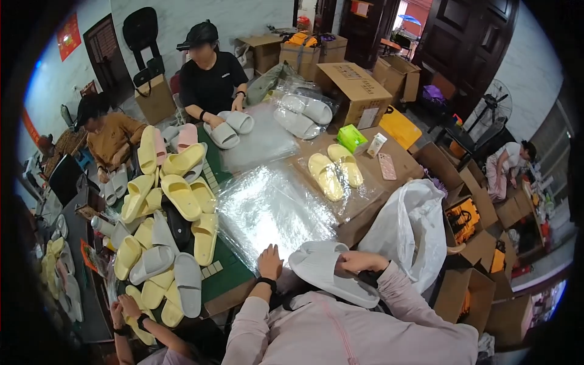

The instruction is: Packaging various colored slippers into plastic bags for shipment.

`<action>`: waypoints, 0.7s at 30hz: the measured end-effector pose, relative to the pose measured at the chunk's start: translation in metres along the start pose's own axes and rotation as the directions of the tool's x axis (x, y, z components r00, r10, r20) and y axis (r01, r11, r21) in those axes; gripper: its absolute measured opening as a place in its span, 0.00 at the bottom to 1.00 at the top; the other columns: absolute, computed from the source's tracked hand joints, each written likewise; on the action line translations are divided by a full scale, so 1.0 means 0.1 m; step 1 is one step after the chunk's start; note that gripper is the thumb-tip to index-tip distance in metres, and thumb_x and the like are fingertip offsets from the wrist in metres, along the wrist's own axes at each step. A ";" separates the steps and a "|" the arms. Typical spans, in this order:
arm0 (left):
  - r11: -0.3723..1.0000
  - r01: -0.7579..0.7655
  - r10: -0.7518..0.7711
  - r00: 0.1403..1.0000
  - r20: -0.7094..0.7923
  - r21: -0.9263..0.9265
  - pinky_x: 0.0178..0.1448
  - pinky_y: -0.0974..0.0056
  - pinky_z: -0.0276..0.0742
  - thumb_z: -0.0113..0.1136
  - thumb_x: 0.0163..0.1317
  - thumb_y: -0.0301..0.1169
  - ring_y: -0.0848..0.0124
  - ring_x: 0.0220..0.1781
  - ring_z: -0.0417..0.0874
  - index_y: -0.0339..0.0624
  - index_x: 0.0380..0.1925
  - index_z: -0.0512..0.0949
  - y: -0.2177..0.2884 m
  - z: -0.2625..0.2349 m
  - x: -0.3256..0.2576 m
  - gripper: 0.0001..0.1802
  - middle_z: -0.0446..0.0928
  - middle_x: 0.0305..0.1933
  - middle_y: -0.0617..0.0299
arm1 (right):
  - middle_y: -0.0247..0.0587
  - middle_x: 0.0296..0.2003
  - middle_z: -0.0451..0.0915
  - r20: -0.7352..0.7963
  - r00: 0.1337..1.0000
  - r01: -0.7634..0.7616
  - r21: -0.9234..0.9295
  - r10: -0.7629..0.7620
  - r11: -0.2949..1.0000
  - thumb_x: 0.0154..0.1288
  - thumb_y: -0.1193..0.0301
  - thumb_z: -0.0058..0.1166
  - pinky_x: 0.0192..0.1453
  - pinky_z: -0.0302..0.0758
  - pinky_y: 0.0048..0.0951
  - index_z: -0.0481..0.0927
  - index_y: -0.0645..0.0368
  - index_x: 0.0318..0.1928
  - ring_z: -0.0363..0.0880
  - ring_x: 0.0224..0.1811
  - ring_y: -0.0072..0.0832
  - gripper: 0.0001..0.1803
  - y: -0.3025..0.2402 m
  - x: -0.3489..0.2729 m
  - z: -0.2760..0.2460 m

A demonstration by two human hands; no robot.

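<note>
A pair of pale grey slide slippers (316, 261) is close in front of my body at the table's near edge. My right hand (362, 262) grips it from the right, its fingertips partly hidden at the strap. To the left, my left hand (270, 263) rests with fingers stretched out on the near edge of a stack of clear plastic bags (274, 207). Beyond the bags, a yellow pair of slippers (327, 176) lies inside clear plastic.
Yellow, grey and black slippers (181, 198) heap up at the left. A white sack (410, 225) stands right, near open cartons (474, 292). A green tissue pack (351, 139) and a phone (386, 166) lie farther back. Co-workers (213, 79) handle slippers across the table and at left.
</note>
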State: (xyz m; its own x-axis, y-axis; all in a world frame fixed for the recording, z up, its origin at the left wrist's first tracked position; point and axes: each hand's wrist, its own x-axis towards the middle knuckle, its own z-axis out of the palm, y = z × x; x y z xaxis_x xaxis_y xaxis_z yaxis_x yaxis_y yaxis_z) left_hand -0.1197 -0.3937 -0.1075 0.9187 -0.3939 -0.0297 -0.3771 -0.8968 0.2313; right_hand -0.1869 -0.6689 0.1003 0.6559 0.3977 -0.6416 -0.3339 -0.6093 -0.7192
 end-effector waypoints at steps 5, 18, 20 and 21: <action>0.997 -0.073 0.074 0.993 -0.095 0.023 0.44 0.57 0.70 0.48 0.53 0.27 0.58 0.41 0.72 0.40 0.36 0.74 -0.08 0.01 -0.05 0.10 0.71 0.37 0.54 | 0.29 0.17 0.69 -0.036 0.995 0.099 0.047 -0.097 0.994 0.53 0.71 0.42 0.22 0.63 0.24 0.75 0.67 0.31 0.66 0.19 0.17 0.12 -0.12 0.05 0.13; 0.969 0.045 -0.170 0.833 -0.527 -0.242 0.64 0.44 0.50 0.54 0.54 0.34 0.61 0.57 0.65 0.57 0.42 0.78 0.15 -0.49 0.08 0.14 0.72 0.49 0.64 | 0.50 0.40 0.79 -0.032 0.944 0.315 -0.192 -0.327 0.929 0.62 0.66 0.46 0.48 0.71 0.30 0.74 0.63 0.48 0.76 0.42 0.34 0.17 0.04 0.66 -0.03; 0.928 0.087 -0.275 0.817 -0.507 -0.362 0.62 0.45 0.53 0.52 0.55 0.32 0.61 0.58 0.65 0.55 0.43 0.77 0.16 -0.56 0.03 0.15 0.72 0.49 0.62 | 0.53 0.40 0.78 -0.112 0.915 0.335 -0.325 -0.388 0.885 0.62 0.67 0.46 0.48 0.71 0.31 0.74 0.61 0.49 0.77 0.43 0.39 0.17 -0.12 0.73 -0.05; 0.894 0.096 -0.314 0.830 -0.460 -0.437 0.60 0.46 0.54 0.50 0.54 0.30 0.60 0.57 0.67 0.53 0.43 0.77 0.16 -0.55 0.04 0.15 0.73 0.49 0.60 | 0.54 0.41 0.78 -0.196 0.885 0.336 -0.359 -0.422 0.871 0.60 0.66 0.46 0.49 0.71 0.35 0.74 0.61 0.47 0.76 0.44 0.44 0.17 -0.04 0.79 -0.05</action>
State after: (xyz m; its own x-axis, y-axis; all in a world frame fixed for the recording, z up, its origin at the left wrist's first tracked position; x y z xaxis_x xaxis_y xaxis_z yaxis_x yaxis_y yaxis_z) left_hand -0.1158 -0.3984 -0.0501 0.9356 0.0473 0.3499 -0.1972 -0.7520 0.6290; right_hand -0.1306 -0.6380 0.0539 0.8541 0.4750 -0.2118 0.1725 -0.6429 -0.7463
